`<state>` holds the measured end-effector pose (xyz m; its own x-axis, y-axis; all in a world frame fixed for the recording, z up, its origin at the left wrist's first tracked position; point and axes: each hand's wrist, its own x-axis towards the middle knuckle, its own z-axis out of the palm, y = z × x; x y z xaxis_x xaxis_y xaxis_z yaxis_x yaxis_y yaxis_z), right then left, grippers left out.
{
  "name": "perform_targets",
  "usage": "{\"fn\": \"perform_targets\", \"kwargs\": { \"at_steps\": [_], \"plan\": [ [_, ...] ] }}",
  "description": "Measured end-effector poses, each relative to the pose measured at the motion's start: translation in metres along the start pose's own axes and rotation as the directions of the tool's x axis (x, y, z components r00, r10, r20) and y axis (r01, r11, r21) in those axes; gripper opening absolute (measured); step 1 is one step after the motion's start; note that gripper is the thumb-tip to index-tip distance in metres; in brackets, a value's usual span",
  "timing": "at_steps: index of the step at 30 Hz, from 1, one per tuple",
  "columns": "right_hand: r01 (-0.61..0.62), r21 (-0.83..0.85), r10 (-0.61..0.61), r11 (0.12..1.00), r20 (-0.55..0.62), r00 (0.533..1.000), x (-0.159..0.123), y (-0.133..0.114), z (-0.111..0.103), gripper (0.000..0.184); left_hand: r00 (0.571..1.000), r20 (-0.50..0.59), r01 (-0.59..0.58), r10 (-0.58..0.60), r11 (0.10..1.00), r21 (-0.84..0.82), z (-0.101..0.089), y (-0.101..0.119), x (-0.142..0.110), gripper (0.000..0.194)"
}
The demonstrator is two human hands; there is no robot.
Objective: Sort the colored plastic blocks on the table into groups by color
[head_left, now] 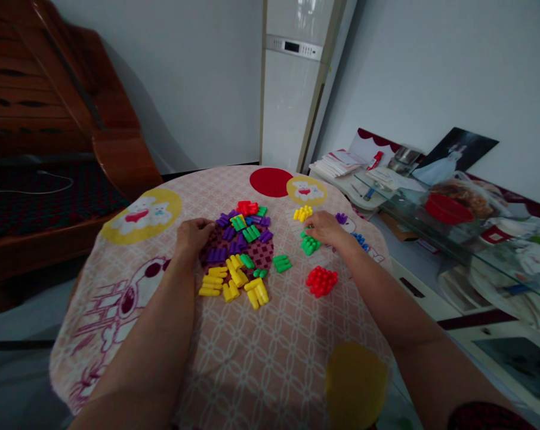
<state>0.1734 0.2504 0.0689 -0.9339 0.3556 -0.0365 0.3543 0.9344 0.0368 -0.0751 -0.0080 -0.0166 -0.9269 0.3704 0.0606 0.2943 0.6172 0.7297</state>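
Observation:
On the patterned cloth of a round table [261, 358] lies a dark red peg board [263, 252], mostly covered by a heap of purple, yellow, green and red plastic pegs [238, 254]. My left hand [193, 234] rests with curled fingers at the board's left edge, touching it. My right hand [324, 228] lies over a small cluster of green pegs [309, 245], fingers bent down onto them. Close by are a yellow cluster [302, 212], a red cluster [321, 280], a loose green piece [281, 263], and purple and blue pegs [360, 240] beyond my right wrist.
A wooden bench [73, 149] stands at the left. A tall white air-conditioner unit [292, 83] stands behind the table. At the right is a glass-topped low table [453, 227] with papers, a red bowl [446, 209] and a leaning photo.

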Motion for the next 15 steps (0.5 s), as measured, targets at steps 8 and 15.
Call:
{"fn": "perform_targets", "kwargs": {
  "at_steps": [8, 15],
  "plan": [
    [0.047, -0.116, -0.037, 0.992, 0.085, 0.996, -0.006, -0.009, -0.004, 0.034, 1.0, 0.011, -0.007, 0.007, 1.0, -0.003, 0.002, -0.004, 0.003, 0.032],
    [0.311, -0.055, -0.307, 0.949, 0.061, 0.95, -0.026, -0.055, -0.003, 0.023, 1.0, 0.009, 0.023, -0.023, 1.0, -0.016, 0.007, -0.01, 0.008, 0.033]
  ]
}}
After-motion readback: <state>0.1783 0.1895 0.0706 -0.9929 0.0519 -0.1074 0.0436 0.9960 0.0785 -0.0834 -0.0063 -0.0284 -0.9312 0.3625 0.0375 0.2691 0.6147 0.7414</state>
